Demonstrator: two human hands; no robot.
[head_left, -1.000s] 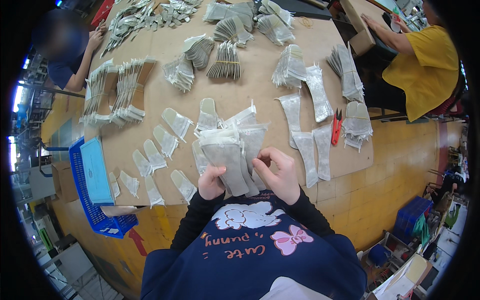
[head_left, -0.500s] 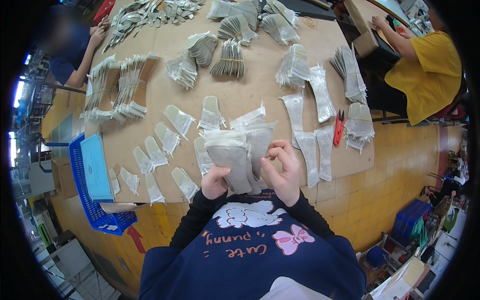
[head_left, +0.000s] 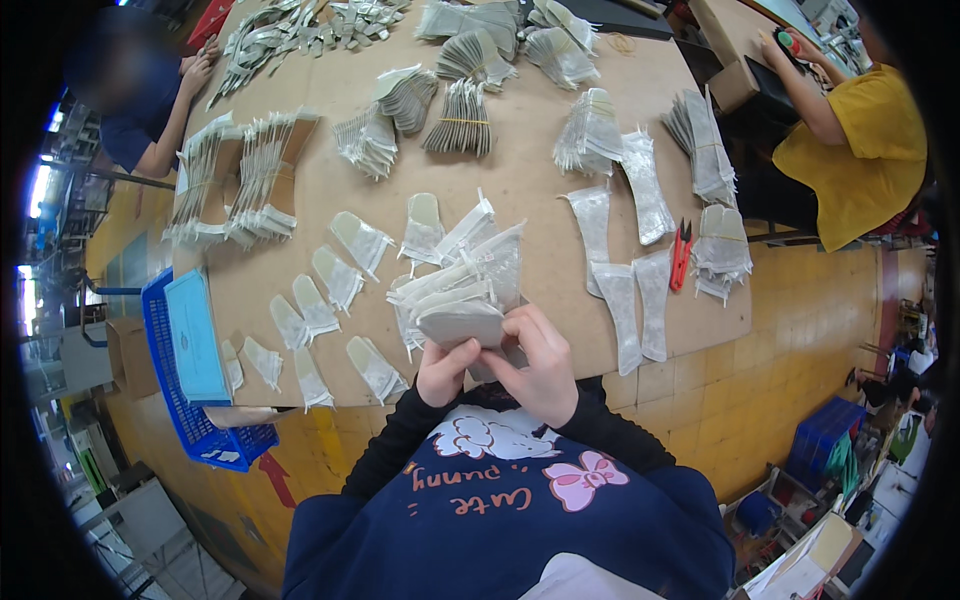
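Note:
Close to my body, at the table's near edge, I hold a loose stack of flat, grey-white cut pieces (head_left: pixel 462 322) with frayed pale edges. My left hand (head_left: pixel 443 375) is closed on its near left side, thumb on top. My right hand (head_left: pixel 540 368) grips the near right side, its thumb close to the left one. The far ends of the stack fan out away from me over the table. Their exact material cannot be made out. To the left lie several short rounded pieces (head_left: pixel 361 242), singly or overlapping. On the right lie long narrow pieces (head_left: pixel 615 315).
Red-handled thread snips (head_left: pixel 680 256) lie at the right. Banded bundles (head_left: pixel 457 118) stand farther back on the brown tabletop (head_left: pixel 540 180). A blue basket (head_left: pixel 168 345) with a light-blue folder (head_left: pixel 196 335) is at the left edge. Two people sit at the far left and far right.
My right hand has come in from the stack's right side to its near end, beside my left hand. The stack has tipped flatter and its pieces have fanned out.

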